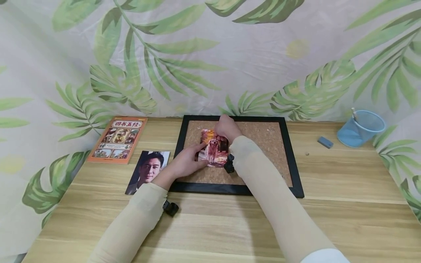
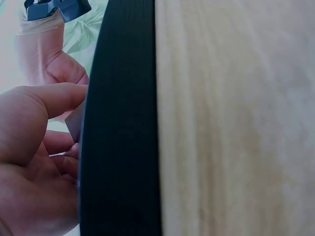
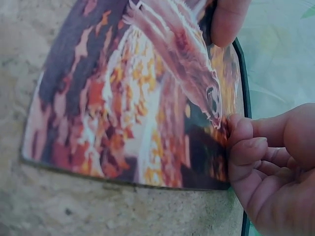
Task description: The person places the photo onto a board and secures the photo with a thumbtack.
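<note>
A glossy photo of a golden dog (image 1: pixel 212 153) lies over the left part of a black-framed cork board (image 1: pixel 260 160). My left hand (image 1: pixel 189 160) comes in from the lower left, its index finger and thumb spread and pressing on the photo's left side. In the right wrist view a fingertip (image 3: pixel 229 22) rests on the picture beside the dog. My right hand (image 1: pixel 228 128) is at the photo's top right corner, fingers curled, thumb and forefinger pinched together right at the edge. Anything small between those fingertips is hidden.
A portrait photo (image 1: pixel 148 171) lies left of the board, with an orange comic-style book (image 1: pixel 116 140) behind it. To the right are a blue eraser-like block (image 1: pixel 325 142), a small round bit (image 1: pixel 307 154) and a blue mesh pen cup (image 1: pixel 360 131). Leaf-patterned cloth backs the wooden table.
</note>
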Motion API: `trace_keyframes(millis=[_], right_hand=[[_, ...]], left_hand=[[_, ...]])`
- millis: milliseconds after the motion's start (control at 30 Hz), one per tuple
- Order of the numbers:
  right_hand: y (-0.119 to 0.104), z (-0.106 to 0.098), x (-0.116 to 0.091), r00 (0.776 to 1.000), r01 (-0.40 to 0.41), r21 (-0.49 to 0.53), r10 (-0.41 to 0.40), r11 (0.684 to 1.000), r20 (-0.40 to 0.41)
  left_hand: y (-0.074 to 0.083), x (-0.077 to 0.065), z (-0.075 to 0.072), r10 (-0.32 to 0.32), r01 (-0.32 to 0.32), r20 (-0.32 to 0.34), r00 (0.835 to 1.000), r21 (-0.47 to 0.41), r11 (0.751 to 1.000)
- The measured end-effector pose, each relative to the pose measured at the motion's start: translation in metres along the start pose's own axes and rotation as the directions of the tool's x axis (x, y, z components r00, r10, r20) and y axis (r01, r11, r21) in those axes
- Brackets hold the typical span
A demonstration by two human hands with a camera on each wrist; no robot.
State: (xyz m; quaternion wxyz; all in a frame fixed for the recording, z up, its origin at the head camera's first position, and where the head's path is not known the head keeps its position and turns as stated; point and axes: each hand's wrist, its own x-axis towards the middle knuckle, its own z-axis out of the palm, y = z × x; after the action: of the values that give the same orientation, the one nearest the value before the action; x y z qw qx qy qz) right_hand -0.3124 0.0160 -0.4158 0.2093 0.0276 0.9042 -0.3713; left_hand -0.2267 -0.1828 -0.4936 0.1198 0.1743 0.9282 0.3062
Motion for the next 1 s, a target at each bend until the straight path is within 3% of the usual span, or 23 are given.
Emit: trace_keyframes(millis=[467, 700, 867, 1000], right_hand=[[0.007, -0.001, 0.001, 1.0, 0.019, 0.029, -0.018, 0.999, -0.012], [0.018, -0.006, -0.007, 0.997, 0.059, 0.224, -0.069, 0.973, 0.035], [0.025, -0.014, -0.018, 0.992, 0.094, 0.301, -0.116, 0.949, 0.057], [0.032, -0.018, -0.025, 0.986, 0.138, 0.31, -0.16, 0.941, 0.048]], left_hand=[[-0.003, 0.001, 0.0, 0.013, -0.013, 0.005, 1.0, 0.005, 1.0], [0.001, 0.0, -0.002, 0.003, -0.003, -0.002, 1.0, 0.039, 0.999], [0.012, -0.012, -0.011, 0.02, -0.019, -0.024, 1.0, 0.042, 0.999], [0.037, -0.034, -0.029, 0.018, -0.019, -0.018, 1.0, -0.024, 1.0]])
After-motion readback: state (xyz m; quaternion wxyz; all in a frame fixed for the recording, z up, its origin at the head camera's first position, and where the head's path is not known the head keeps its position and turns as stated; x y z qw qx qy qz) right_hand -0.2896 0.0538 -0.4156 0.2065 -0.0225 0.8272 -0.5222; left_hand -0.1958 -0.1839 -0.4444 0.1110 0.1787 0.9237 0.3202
